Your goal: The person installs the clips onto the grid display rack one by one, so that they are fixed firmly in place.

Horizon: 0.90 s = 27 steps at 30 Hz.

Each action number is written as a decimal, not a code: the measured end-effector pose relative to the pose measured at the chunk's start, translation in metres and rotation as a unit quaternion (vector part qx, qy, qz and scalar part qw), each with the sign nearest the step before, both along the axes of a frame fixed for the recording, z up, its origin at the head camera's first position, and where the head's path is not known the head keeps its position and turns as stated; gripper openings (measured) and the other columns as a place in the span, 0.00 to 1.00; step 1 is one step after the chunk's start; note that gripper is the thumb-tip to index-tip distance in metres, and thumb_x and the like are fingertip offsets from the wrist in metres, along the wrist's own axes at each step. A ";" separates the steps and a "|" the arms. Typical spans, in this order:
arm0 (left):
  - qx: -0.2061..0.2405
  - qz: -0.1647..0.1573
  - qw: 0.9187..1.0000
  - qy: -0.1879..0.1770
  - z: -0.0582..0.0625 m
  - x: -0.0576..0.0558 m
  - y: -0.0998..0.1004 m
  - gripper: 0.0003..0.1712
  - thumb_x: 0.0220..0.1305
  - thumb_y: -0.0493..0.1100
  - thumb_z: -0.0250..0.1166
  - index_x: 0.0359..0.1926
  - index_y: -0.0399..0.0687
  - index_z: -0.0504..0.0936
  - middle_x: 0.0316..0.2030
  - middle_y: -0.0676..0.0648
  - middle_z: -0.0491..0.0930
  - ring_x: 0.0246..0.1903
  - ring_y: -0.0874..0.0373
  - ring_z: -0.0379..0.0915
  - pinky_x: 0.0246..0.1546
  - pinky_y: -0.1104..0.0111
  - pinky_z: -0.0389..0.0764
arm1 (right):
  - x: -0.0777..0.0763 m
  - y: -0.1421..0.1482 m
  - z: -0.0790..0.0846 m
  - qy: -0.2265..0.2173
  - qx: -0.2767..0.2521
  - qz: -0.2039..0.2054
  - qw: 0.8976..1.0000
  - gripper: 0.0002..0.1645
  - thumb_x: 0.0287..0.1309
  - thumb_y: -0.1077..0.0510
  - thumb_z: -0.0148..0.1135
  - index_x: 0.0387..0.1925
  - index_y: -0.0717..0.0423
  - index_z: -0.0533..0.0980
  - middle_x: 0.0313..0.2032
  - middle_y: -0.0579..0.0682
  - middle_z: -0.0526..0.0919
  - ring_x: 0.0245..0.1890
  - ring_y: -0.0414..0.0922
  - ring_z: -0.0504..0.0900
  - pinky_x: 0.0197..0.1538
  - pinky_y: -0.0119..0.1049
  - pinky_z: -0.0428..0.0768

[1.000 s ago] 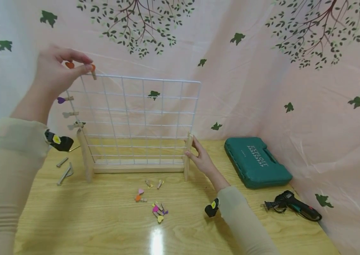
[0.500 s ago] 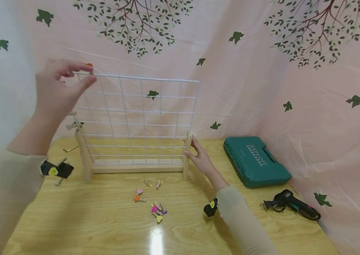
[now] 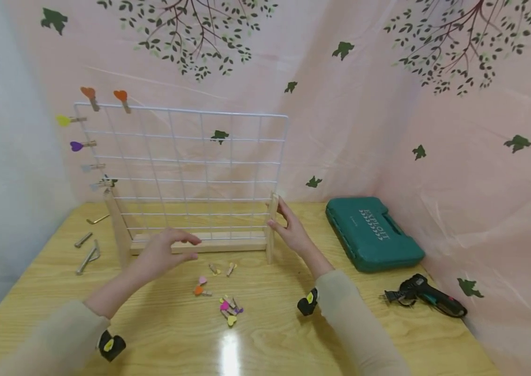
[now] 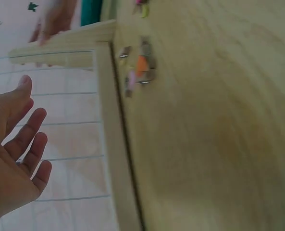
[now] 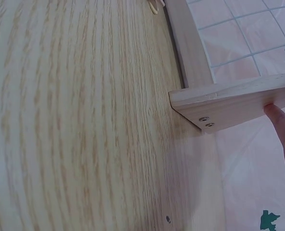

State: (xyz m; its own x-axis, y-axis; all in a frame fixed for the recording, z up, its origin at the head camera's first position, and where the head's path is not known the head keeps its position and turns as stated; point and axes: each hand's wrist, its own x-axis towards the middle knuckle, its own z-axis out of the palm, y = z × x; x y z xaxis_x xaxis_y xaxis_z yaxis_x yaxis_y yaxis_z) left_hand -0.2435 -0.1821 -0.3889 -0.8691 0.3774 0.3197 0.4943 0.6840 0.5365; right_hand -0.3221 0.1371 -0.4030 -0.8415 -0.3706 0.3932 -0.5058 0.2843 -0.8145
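Note:
A white wire grid [image 3: 200, 138] stands upright in a wooden stand [image 3: 242, 244]. Orange heart clothespins [image 3: 124, 101] sit on its top wire at the left; several more, among them a yellow heart clothespin [image 3: 70, 120] and a purple heart clothespin [image 3: 82, 145], run down the left side. My left hand [image 3: 159, 254], fingers loosely bent and holding nothing, hovers before the stand's lower bar. Loose heart clothespins [image 3: 230, 309] lie on the table to its right. My right hand [image 3: 292, 230] grips the stand's right post [image 5: 238, 98], thumb against the outer face in the right wrist view.
Behind my right hand lies a green case [image 3: 372, 233], and a black corded tool [image 3: 427, 296] rests near the table's right edge. Bolts [image 3: 86, 260] and a hex key [image 3: 98, 220] lie left of the stand. A printed curtain hangs behind.
My left hand has let go of the second orange heart clothespin, now clipped on the top wire, and has come down and right toward the loose clothespins. My right hand stays on the post.

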 end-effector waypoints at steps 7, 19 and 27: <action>-0.006 -0.047 0.994 -0.095 -0.059 -0.003 -0.002 0.14 0.48 0.49 0.67 0.36 0.51 0.82 0.34 0.58 0.79 0.38 0.59 0.73 0.41 0.61 0.73 | 0.000 -0.002 -0.001 -0.020 -0.007 0.003 1.000 0.41 0.59 0.64 0.52 0.68 0.51 0.43 0.62 0.59 0.61 0.62 0.54 0.58 0.48 0.48 0.73; -0.038 -0.099 0.992 -0.074 -0.079 0.006 0.009 0.08 0.41 0.48 0.70 0.24 0.56 0.80 0.24 0.59 0.73 0.26 0.68 0.67 0.28 0.75 0.71 | 0.001 -0.001 -0.001 -0.014 0.004 -0.006 1.000 0.41 0.59 0.62 0.52 0.68 0.52 0.43 0.62 0.58 0.62 0.63 0.54 0.58 0.52 0.49 0.70; -0.031 -0.100 0.988 -0.113 -0.063 0.008 0.009 0.06 0.49 0.47 0.67 0.26 0.54 0.79 0.25 0.58 0.73 0.26 0.66 0.67 0.26 0.74 0.71 | 0.003 0.000 -0.001 -0.025 -0.010 0.001 1.000 0.41 0.59 0.63 0.52 0.68 0.52 0.44 0.62 0.58 0.61 0.63 0.54 0.57 0.51 0.49 0.71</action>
State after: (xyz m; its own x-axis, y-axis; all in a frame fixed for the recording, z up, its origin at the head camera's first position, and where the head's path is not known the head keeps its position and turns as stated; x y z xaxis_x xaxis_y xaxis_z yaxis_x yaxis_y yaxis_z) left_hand -0.2356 -0.1734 -0.4514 -0.8223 0.5610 0.0960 0.4943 0.6204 0.6089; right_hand -0.3195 0.1370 -0.4038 -0.8593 -0.3649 0.3585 -0.4653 0.2663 -0.8441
